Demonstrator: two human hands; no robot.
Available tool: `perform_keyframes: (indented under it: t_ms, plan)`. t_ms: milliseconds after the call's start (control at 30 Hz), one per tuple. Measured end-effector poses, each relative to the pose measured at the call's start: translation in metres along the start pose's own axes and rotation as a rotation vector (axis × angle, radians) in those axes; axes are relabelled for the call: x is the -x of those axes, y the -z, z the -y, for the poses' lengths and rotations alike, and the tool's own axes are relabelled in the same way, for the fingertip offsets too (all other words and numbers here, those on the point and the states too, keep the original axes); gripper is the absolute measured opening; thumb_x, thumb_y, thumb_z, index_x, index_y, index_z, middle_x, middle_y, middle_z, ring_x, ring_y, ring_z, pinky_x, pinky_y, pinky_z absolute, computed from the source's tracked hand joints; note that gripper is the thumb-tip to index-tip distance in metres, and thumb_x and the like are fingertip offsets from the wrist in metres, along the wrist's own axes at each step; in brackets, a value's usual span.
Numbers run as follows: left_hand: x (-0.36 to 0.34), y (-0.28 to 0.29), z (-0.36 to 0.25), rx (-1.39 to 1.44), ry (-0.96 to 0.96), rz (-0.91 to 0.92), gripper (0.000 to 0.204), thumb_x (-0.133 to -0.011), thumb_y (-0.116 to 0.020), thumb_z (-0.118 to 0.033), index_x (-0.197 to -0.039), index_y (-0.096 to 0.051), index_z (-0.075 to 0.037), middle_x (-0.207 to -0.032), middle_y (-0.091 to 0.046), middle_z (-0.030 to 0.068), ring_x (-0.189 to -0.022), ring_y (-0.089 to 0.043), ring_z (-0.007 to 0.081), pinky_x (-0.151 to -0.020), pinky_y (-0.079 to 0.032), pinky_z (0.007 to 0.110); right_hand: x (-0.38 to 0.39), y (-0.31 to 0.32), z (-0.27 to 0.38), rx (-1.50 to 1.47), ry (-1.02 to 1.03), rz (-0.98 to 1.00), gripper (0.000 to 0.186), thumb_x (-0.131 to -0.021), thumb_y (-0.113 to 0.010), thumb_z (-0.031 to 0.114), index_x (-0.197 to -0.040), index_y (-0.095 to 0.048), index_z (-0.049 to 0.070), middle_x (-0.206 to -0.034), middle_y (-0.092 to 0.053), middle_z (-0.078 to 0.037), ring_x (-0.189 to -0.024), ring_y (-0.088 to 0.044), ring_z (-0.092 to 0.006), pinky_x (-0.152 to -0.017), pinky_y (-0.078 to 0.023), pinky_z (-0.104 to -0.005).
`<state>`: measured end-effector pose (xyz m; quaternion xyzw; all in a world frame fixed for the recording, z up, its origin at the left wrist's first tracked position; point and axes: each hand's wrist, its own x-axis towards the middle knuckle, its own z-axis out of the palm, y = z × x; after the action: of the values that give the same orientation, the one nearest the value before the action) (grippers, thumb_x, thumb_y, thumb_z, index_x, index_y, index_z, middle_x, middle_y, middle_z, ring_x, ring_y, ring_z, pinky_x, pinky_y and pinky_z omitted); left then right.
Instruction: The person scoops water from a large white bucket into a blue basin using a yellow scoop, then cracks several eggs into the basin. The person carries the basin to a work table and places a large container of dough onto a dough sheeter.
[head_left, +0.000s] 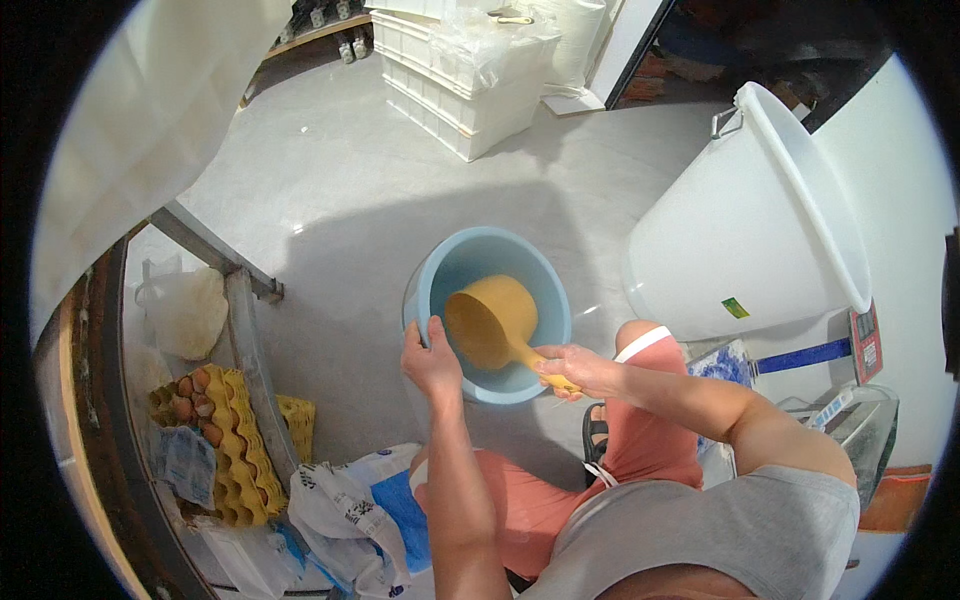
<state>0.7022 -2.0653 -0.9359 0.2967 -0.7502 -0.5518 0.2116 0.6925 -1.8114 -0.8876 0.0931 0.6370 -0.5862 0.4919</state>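
Observation:
A light blue bucket (556, 285) stands on the floor in front of me. My left hand (435, 362) grips its rim on the near left, thumb at the inner edge and the other fingers partly hidden. In my right hand (582, 371) is the handle of a yellow water scoop (512, 305), fingers wrapped round it at the bucket's near right rim. The scoop's round bowl is tilted inside the bucket, its mouth facing left toward my left hand. What the scoop holds, if anything, I cannot tell.
A tall white tub (735, 230) stands at right beside a scale with a blue post (800, 357). White crates (460, 95) are stacked at the back. To the left, a metal-framed rack (245, 330) holds egg trays (240, 450). A printed sack (345, 510) lies near my leg.

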Motion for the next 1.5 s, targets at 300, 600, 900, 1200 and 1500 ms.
perform_keyframes:
  t_ms: [300, 600, 900, 1200, 1500]
  plan:
    - [0.008, -0.007, -0.015, -0.064, 0.056, 0.061, 0.025, -0.104, -0.071, -0.023, -0.114, -0.077, -0.001, -0.090, -0.077, 0.0139, -0.080, -0.072, 0.0269, -0.077, -0.055, 0.042, 0.012, 0.013, -0.015, 1.014, 0.286, -0.302, 0.050, -0.106, -0.062, 0.037, -0.150, -0.062, 0.013, -0.101, -0.077, -0.021, -0.086, -0.077, -0.0380, -0.074, -0.058, -0.0503]
    - [0.006, -0.014, 0.000, -0.056, 0.006, 0.021, 0.032, -0.101, -0.075, -0.029, -0.106, -0.073, 0.002, -0.087, -0.073, 0.0184, -0.078, -0.070, 0.0331, -0.074, -0.054, 0.045, -0.095, 0.078, -0.010, 1.653, 0.498, -0.164, 0.052, -0.101, -0.059, 0.020, -0.152, -0.057, 0.019, -0.100, -0.066, -0.018, -0.078, -0.074, -0.0380, -0.062, -0.059, -0.0510]
    - [0.016, -0.012, -0.018, -0.045, 0.016, 0.074, 0.037, -0.099, -0.077, -0.033, -0.110, -0.073, 0.002, -0.091, -0.074, 0.0187, -0.078, -0.070, 0.0367, -0.075, -0.054, 0.047, -0.126, 0.066, -0.025, 1.692, 0.736, -0.310, 0.044, -0.100, -0.061, 0.017, -0.144, -0.064, 0.014, -0.096, -0.068, -0.015, -0.060, -0.069, -0.0288, -0.053, -0.055, -0.0435]
    - [0.019, -0.018, -0.021, -0.038, 0.043, 0.099, 0.040, -0.099, -0.077, -0.037, -0.117, -0.075, -0.002, -0.104, -0.077, 0.0206, -0.100, -0.072, 0.0381, -0.090, -0.055, 0.045, -0.094, 0.053, -0.020, -0.190, -0.238, 0.160, 0.050, -0.110, -0.061, 0.025, -0.155, -0.048, 0.007, -0.098, -0.059, -0.010, -0.056, -0.051, -0.0091, -0.037, -0.036, -0.0248]
    - [0.015, -0.018, -0.023, 0.033, -0.004, 0.050, 0.044, -0.098, -0.078, -0.040, -0.114, -0.074, 0.000, -0.088, -0.074, 0.0236, -0.086, -0.072, 0.0432, -0.082, -0.055, 0.049, 0.013, 0.018, -0.003, 0.014, -0.068, -0.020, 0.050, -0.109, -0.062, 0.024, -0.155, -0.051, 0.006, -0.079, -0.055, -0.005, -0.058, -0.052, -0.0111, -0.042, -0.039, -0.0274]
